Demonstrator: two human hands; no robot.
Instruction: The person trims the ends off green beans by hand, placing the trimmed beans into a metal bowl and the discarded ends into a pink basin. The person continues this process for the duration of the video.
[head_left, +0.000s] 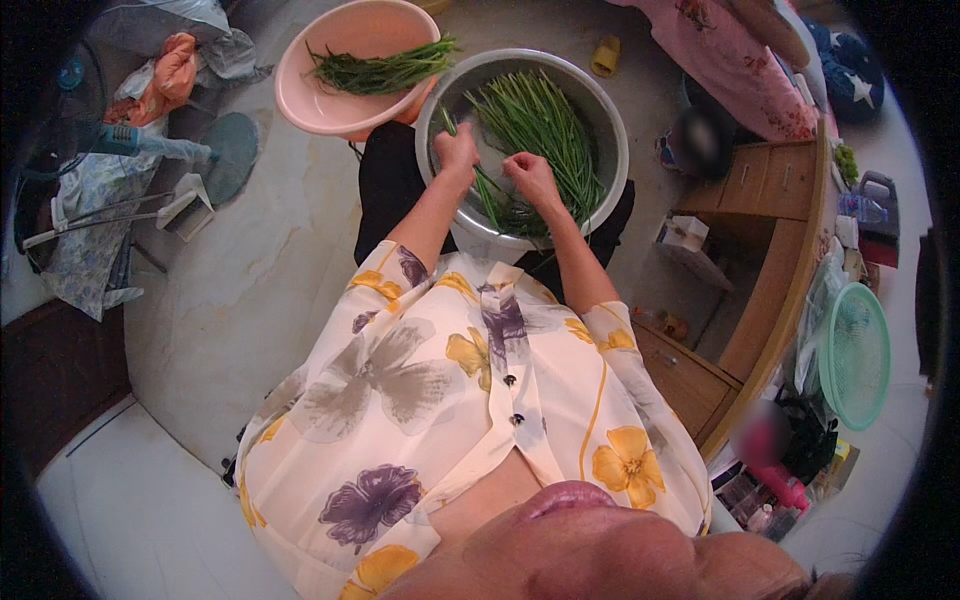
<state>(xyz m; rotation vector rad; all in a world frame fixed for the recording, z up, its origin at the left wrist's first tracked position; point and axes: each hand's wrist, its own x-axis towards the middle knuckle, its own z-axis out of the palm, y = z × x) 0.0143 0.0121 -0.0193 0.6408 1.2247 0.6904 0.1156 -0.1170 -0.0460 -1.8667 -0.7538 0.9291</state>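
Note:
A wide metal basin (613, 172) rests on my lap, with a large bundle of long green stalks (544, 124) lying in its right part. Over the basin's left side, my left hand (456, 152) is closed around a few green stalks (487, 196), whose ends stick out above and below the fist. My right hand (529, 177) hovers over the middle of the basin, close to those stalks, its fingers curled together; whether it pinches anything is too small to tell. Up and left stands a pink plastic basin (300, 97) with another bunch of green stalks (379, 69) across it.
A standing fan (231, 159) and draped cloth (97, 247) are at the left. On the right is a wooden desk (787, 277) bearing a green mesh basket (859, 356) and bottles. A yellow slipper (606, 56) lies on the floor beyond the metal basin.

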